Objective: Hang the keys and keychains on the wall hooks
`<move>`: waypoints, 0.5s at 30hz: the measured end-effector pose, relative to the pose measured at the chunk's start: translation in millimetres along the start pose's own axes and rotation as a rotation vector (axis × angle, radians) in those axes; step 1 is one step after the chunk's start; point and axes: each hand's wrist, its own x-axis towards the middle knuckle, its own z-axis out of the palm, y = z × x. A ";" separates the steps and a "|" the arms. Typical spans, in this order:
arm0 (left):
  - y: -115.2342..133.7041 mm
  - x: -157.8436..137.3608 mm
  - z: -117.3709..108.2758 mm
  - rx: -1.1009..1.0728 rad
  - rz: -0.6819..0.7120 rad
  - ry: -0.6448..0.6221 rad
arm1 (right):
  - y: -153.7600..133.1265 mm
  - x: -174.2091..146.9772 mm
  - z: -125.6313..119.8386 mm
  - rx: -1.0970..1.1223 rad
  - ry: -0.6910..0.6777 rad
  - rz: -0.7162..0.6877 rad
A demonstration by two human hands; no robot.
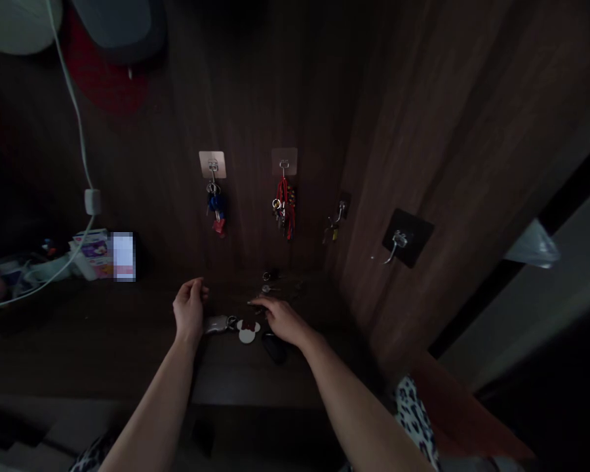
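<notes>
My left hand (189, 307) is closed just above the dark wooden shelf (128, 347); what its curled fingers hold, if anything, is hidden. A grey key case (216, 324) with a ring lies beside its wrist. Next to it is a white mouse-head charm (247, 332) with a dark red bow. My right hand (282, 320) reaches over small keys, index finger stretched out to the left, fingertips low at the shelf. A black car key fob (274, 347) rests below that hand. Beyond its fingers lie a loose key (268, 288) and a dark key with a ring (270, 276).
Key bunches hang on wall hooks: a blue and red bunch (216, 210), a red-corded bunch (285, 208) and small keys (333, 229) in the corner. A bare hook (398, 239) is on the right panel. Boxes (93, 252) and a white cable (76, 111) are at left.
</notes>
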 end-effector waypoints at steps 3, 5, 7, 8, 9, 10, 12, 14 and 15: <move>0.2 -0.3 0.5 0.014 0.002 0.006 | -0.6 2.3 -4.1 0.005 0.017 -0.027; 0.0 -0.3 0.7 0.014 0.005 0.010 | 2.4 4.1 -13.6 -0.034 0.141 0.027; -0.3 -0.3 0.9 0.003 0.003 0.005 | 8.8 4.4 -26.4 -0.095 0.319 0.142; -0.4 -0.4 0.9 -0.004 0.000 0.002 | 13.0 3.8 -33.0 -0.120 0.407 0.209; -0.6 -0.4 1.0 -0.010 -0.004 -0.001 | 17.6 2.6 -39.1 -0.136 0.484 0.263; -0.7 -0.3 1.0 -0.016 -0.007 -0.002 | 22.2 1.1 -44.4 -0.147 0.543 0.300; -1.3 0.0 1.0 -0.021 -0.009 -0.005 | 30.4 -2.3 -51.5 -0.162 0.611 0.343; -2.3 0.6 1.0 -0.010 -0.001 -0.013 | 35.9 -4.9 -53.7 -0.190 0.608 0.371; -3.0 1.1 1.0 0.004 0.007 -0.018 | 37.4 -5.6 -53.4 -0.204 0.592 0.381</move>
